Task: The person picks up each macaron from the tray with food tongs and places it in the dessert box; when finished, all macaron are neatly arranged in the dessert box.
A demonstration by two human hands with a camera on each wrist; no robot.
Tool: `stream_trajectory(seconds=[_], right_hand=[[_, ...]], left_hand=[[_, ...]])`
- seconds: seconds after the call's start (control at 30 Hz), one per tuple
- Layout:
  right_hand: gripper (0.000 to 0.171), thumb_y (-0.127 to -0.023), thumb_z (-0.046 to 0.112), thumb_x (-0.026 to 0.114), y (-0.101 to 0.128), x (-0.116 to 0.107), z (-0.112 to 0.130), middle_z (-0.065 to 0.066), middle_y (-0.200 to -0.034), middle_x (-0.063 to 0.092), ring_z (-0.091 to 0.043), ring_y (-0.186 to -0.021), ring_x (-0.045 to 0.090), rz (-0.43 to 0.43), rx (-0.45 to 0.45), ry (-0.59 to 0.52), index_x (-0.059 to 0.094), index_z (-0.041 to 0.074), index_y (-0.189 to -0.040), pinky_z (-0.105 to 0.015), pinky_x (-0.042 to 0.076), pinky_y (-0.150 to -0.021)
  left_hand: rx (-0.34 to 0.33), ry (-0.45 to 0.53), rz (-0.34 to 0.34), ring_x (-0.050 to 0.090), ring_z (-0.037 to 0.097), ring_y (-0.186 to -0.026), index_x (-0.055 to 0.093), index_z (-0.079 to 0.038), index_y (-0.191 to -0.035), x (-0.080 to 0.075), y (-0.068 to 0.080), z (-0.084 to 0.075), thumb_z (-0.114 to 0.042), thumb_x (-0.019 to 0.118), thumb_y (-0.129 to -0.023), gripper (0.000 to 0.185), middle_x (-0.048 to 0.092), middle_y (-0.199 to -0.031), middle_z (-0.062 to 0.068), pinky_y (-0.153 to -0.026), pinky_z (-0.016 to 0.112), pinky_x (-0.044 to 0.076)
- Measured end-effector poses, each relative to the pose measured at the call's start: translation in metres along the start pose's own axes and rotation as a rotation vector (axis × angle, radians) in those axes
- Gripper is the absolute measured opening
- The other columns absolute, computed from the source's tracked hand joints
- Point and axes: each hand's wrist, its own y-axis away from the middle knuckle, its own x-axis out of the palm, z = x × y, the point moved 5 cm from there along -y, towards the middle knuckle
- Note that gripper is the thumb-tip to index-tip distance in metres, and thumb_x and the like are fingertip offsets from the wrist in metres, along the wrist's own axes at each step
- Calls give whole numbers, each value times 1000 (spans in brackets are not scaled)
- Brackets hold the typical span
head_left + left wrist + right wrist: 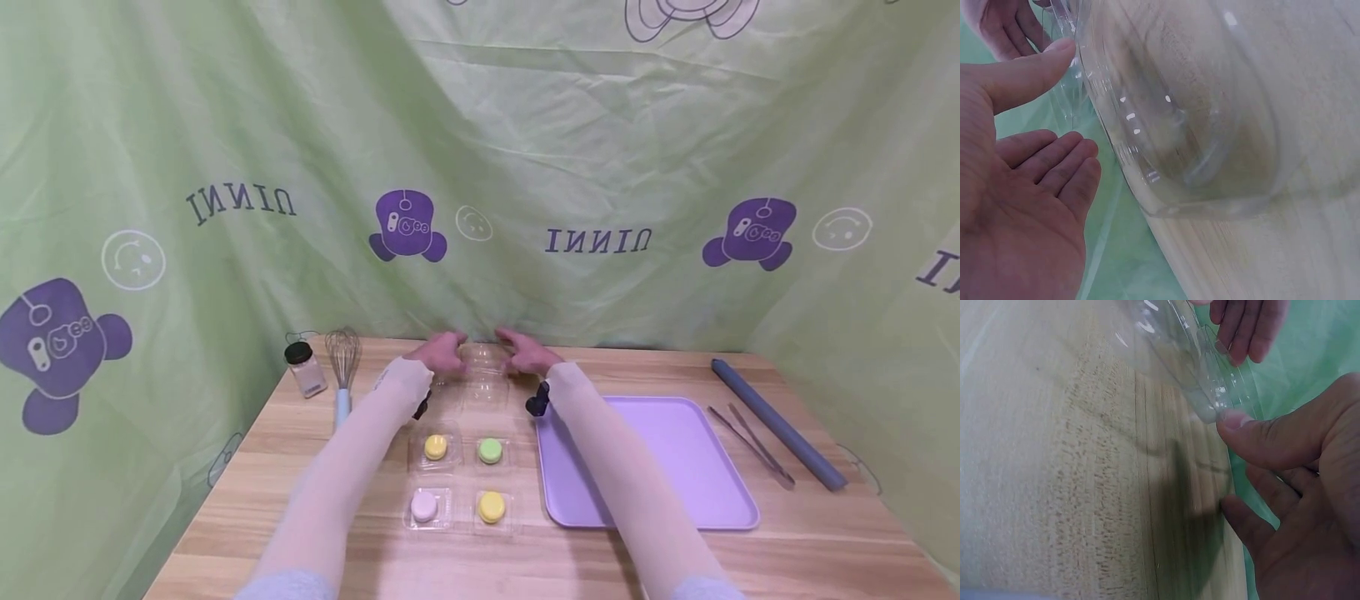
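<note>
- A pale sleeve (288,586) shows at the bottom, over the near part of the table (375,550).
- Pink macaron (423,506) and yellow macaron (492,507) sit side by side towards the near edge, each on its own small clear holder.
- Behind them, in a second row, are another yellow macaron (436,447) and a green macaron (491,451), on clear holders too.
- To their right lies the purple tray (675,442), under the right forearm.
- Tongs (753,446) lie beyond the tray's right edge; outside them the rolling pin (780,425) runs along the table's right edge.
- Whisk (343,392) and jar (307,375) are by the far left corner, the jar dark-lidded.
- Clear box (487,387) is at the far edge, left of its middle, between the two hands.
- Left hand (442,353): fingers extended, thumb at the box's rim.
- Right hand (531,355): fingers loose, thumb tip touching the box's corner.
- Green cloth (570,167) hangs behind the far edge, printed with purple figures.
</note>
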Motion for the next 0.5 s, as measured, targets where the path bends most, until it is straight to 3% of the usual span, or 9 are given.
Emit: stream_trajectory(seconds=[0.23,0.5], right_hand=[[94,-79,-1,72,-4,2,0,-15,-166,31,-36,-154,29,-11,-24,28,26,9,-160,-52,25,-128],[92,-80,3,73,-5,4,1,-16,-164,35,-37,-152,32,-25,-12,47,29,10,-160,-53,31,-126]], left_hand=[[15,6,-16,46,37,-144,35,2,-155,2,-1,-3,-7,71,-86,78,45,-156,23,-121,45,41],[-11,37,-25,44,37,-146,34,-1,-155,3,-3,-1,-3,67,-87,76,44,-158,20,-121,46,42]])
